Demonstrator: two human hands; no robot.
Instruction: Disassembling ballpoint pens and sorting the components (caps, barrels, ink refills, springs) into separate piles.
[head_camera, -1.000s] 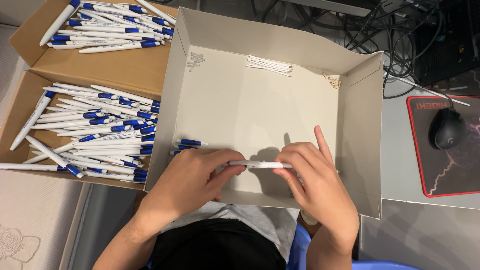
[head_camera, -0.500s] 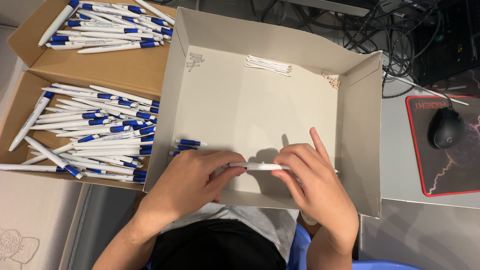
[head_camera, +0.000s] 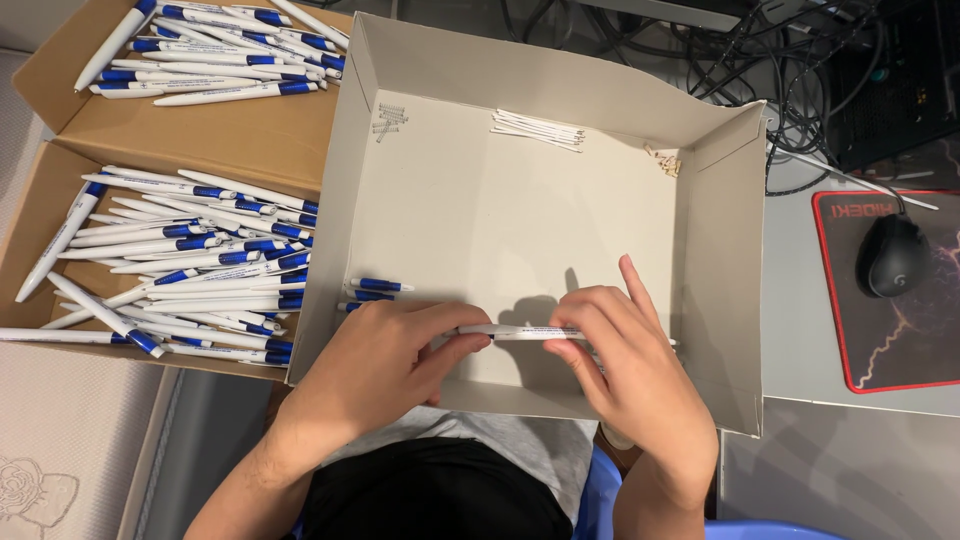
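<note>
So the shallow grey cardboard tray (head_camera: 520, 230) sits in the middle, with the brown cardboard box of white-and-blue pens (head_camera: 190, 250) touching its left side. Thin white refill rods (head_camera: 538, 128) lie at the tray's far wall, small springs (head_camera: 389, 117) left of them. The black computer mouse (head_camera: 893, 255) rests on a red-edged mouse mat (head_camera: 900, 330), right of the tray on the worktop (head_camera: 800, 250).

Grey cardboard box (head_camera: 520, 210), open, shallow, rectangular, centre of view. Brown cardboard box (head_camera: 215, 140), open, flaps spread, touching grey box's left wall, full of white-and-blue pens. Black mouse mat (head_camera: 890, 300) with red border, printed lettering, right of grey box.
</note>
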